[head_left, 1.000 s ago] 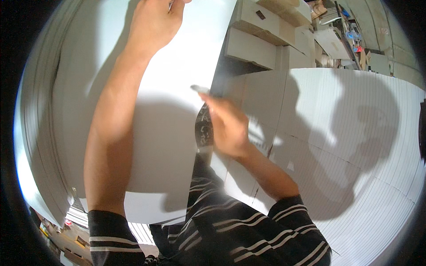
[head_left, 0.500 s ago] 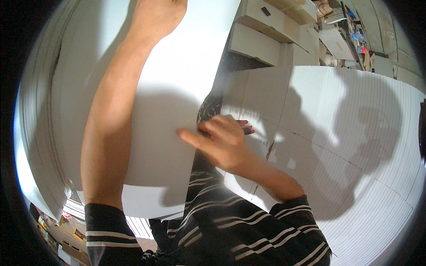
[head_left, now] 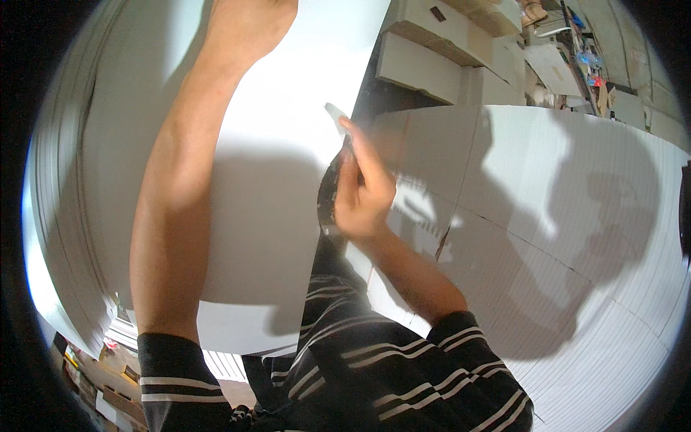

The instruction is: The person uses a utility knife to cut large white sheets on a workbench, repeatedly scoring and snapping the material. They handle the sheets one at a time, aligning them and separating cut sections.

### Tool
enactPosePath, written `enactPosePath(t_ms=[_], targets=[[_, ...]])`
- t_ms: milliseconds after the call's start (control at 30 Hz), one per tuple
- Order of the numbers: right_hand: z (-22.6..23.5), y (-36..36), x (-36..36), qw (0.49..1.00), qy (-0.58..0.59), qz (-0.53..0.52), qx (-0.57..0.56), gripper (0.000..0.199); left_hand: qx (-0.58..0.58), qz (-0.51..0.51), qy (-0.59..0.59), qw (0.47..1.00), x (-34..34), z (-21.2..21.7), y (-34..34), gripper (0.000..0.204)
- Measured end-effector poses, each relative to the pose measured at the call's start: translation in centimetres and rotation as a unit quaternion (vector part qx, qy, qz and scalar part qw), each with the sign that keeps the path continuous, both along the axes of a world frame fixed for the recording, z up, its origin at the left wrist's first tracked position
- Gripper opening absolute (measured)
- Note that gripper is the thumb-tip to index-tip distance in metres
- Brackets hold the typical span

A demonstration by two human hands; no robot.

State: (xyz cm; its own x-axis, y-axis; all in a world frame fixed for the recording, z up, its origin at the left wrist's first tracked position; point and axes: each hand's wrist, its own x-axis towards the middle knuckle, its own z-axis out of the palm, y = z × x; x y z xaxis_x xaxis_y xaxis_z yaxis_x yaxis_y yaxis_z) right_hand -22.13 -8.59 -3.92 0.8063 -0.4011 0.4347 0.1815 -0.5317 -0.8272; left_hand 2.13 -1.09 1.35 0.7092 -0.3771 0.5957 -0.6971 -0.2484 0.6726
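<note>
A large white sheet point(head_left: 266, 180) lies before me, its right edge slanting up across the view. Over its far part reaches my left hand point(head_left: 255, 32), only its wrist and back showing; the top of the picture cuts off the fingers. At the right edge of the sheet is my right hand point(head_left: 368, 198), somewhat blurred. Its forefinger points up along that edge, with the thumb near it and the other fingers curled out of sight. Something dark shows between finger and thumb; what it is I cannot make out.
On the right stands a broad stack of white sheets point(head_left: 619, 288) with thin layered edges, crossed by shadows. White boxes or blocks point(head_left: 421, 68) stand beyond the gap. Mixed clutter point(head_left: 586, 61) fills the far right corner. More layered sheets point(head_left: 68, 237) curve along the left.
My right hand has moved up along the sheet's edge, its forefinger now pointing away from me. Red-tipped dark ends that stuck out beside it no longer show. The left arm has barely moved.
</note>
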Motion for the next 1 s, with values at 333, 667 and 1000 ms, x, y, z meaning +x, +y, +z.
enactPosePath(t_ms=[333,667,1000], targets=[[2.6,-1.3,-3.2,0.962,0.062,0.219,-0.148,0.034,0.028,0.014,0.028,0.999,-0.4,0.4,0.0,0.021],[3.0,-1.1,-1.3,0.969,0.048,0.109,-0.214,0.043,0.035,-0.003,0.008,0.999,0.4,-0.1,0.2,0.021],[2.5,-1.6,-0.7,0.978,0.072,0.058,-0.185,0.054,0.043,-0.009,0.011,0.999,0.1,0.0,0.0,0.023]])
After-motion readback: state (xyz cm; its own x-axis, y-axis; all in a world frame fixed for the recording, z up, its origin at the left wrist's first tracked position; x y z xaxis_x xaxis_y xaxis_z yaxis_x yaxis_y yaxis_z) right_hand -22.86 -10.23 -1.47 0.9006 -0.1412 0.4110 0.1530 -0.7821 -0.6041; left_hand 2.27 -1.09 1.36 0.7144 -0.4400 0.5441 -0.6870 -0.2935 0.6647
